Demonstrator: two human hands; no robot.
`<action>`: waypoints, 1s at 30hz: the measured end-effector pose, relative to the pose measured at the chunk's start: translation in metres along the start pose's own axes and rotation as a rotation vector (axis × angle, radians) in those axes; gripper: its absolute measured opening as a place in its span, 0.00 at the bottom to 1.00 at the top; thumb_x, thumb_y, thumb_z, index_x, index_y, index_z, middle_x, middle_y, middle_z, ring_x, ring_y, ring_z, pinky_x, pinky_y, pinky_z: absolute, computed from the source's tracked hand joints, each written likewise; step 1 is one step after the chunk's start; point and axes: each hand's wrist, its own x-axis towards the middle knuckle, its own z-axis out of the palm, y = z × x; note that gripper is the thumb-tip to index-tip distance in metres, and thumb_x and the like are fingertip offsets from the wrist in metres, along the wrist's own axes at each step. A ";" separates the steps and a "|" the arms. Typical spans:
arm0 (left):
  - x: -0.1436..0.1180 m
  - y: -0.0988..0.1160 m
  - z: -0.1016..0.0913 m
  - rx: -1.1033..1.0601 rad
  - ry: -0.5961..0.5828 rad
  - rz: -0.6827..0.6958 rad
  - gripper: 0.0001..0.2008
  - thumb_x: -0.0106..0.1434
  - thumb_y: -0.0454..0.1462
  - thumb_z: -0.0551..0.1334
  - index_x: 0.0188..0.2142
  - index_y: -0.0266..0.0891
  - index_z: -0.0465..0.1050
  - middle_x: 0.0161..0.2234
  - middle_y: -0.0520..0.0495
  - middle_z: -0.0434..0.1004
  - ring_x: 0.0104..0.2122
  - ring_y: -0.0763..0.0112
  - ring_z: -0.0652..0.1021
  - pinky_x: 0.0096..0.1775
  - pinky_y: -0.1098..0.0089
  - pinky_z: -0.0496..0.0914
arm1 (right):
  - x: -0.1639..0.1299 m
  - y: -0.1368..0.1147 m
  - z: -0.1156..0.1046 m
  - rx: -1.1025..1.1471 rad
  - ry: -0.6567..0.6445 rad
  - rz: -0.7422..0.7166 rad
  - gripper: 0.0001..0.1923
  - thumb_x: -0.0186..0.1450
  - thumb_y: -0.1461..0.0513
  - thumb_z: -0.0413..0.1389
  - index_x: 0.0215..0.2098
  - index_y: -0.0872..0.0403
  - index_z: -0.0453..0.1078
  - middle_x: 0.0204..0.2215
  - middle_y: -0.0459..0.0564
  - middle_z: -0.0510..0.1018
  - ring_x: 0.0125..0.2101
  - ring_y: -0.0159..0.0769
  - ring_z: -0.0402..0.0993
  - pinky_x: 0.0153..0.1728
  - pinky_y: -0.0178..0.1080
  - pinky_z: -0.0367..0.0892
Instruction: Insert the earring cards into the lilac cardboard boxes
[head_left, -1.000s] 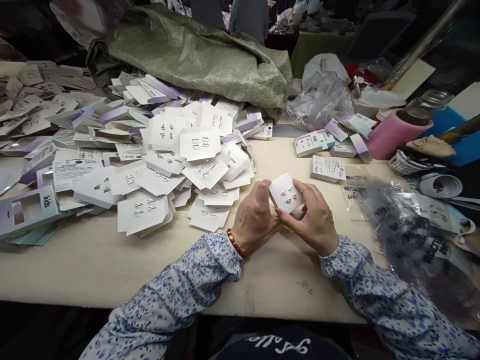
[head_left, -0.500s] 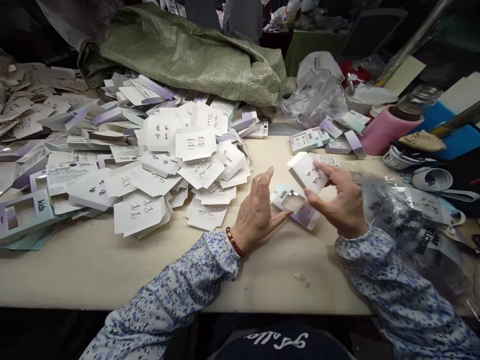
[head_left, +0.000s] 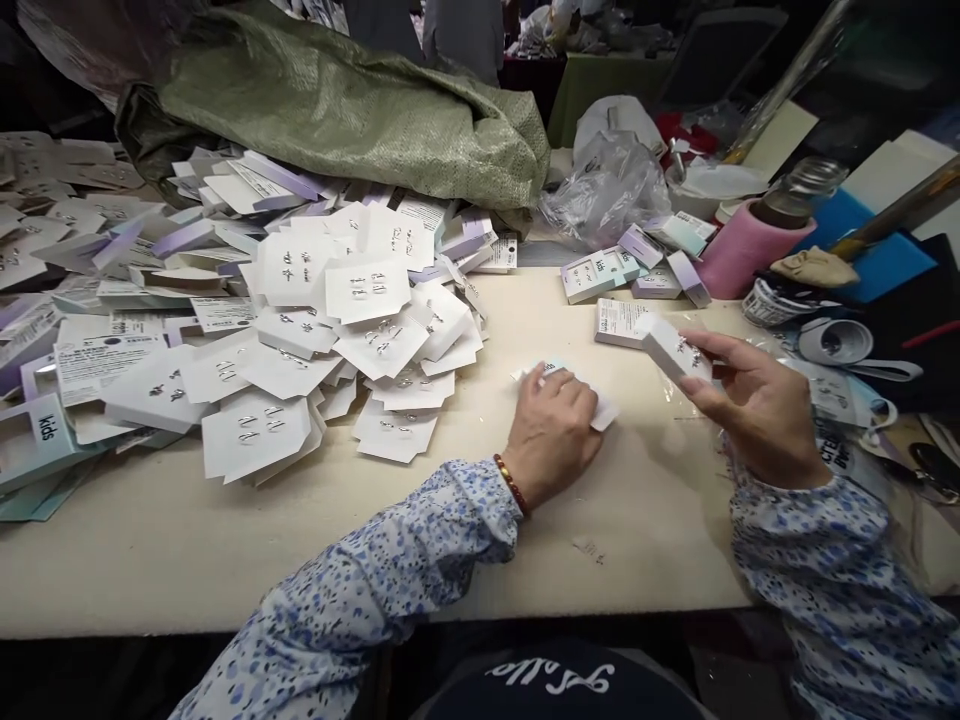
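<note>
My left hand (head_left: 551, 430) curls over a small mint-and-lilac "kids" box (head_left: 604, 412) on the table, its fingers bent round it and hiding most of it. My right hand (head_left: 757, 400) is raised off the table to the right. Between its thumb and fingers it pinches a folded white earring card (head_left: 667, 345) with small silver earrings on its face. Behind that card, a packed box (head_left: 616, 320) lies label side up. To the left spreads a large heap of white earring cards (head_left: 367, 288), overlapping one another.
A green woven sack (head_left: 352, 120) lies behind the heap. At the back right are several finished-looking boxes (head_left: 600, 272), a crumpled clear bag (head_left: 600, 195) and a pink roll (head_left: 754, 250). A "kids" box (head_left: 49, 435) sits at the far left among loose packaging.
My left hand has moved right and closed over the kids box. The right hand has carried the earring card to the right, away from that box. The view has shifted slightly.
</note>
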 end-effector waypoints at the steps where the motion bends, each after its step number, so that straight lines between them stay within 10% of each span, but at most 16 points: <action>1: 0.002 -0.007 -0.006 -0.032 0.052 -0.043 0.08 0.63 0.37 0.65 0.42 0.38 0.77 0.45 0.41 0.79 0.51 0.53 0.74 0.57 0.44 0.64 | -0.002 -0.005 -0.007 0.077 -0.065 0.022 0.26 0.63 0.52 0.64 0.56 0.54 0.75 0.53 0.62 0.78 0.50 0.52 0.77 0.51 0.49 0.73; 9: -0.003 -0.043 -0.040 -0.304 0.209 -0.180 0.15 0.65 0.29 0.61 0.51 0.39 0.78 0.37 0.45 0.71 0.40 0.67 0.73 0.40 0.67 0.73 | -0.003 -0.046 -0.017 0.103 -0.501 -0.293 0.25 0.59 0.53 0.67 0.54 0.44 0.76 0.53 0.53 0.80 0.56 0.52 0.75 0.55 0.54 0.73; 17: -0.012 -0.033 -0.033 -0.290 0.272 -0.060 0.14 0.70 0.28 0.55 0.49 0.37 0.76 0.36 0.46 0.75 0.37 0.71 0.77 0.38 0.71 0.77 | -0.007 -0.053 0.033 -0.301 -0.182 -0.388 0.22 0.62 0.51 0.63 0.50 0.54 0.76 0.47 0.59 0.81 0.49 0.54 0.76 0.50 0.57 0.73; 30: -0.008 -0.031 -0.041 -0.293 0.281 -0.051 0.13 0.68 0.26 0.56 0.47 0.36 0.76 0.35 0.47 0.73 0.35 0.71 0.75 0.37 0.72 0.74 | 0.009 -0.073 0.061 -0.497 -0.088 -0.465 0.18 0.66 0.50 0.57 0.42 0.57 0.68 0.36 0.60 0.76 0.40 0.53 0.72 0.40 0.50 0.70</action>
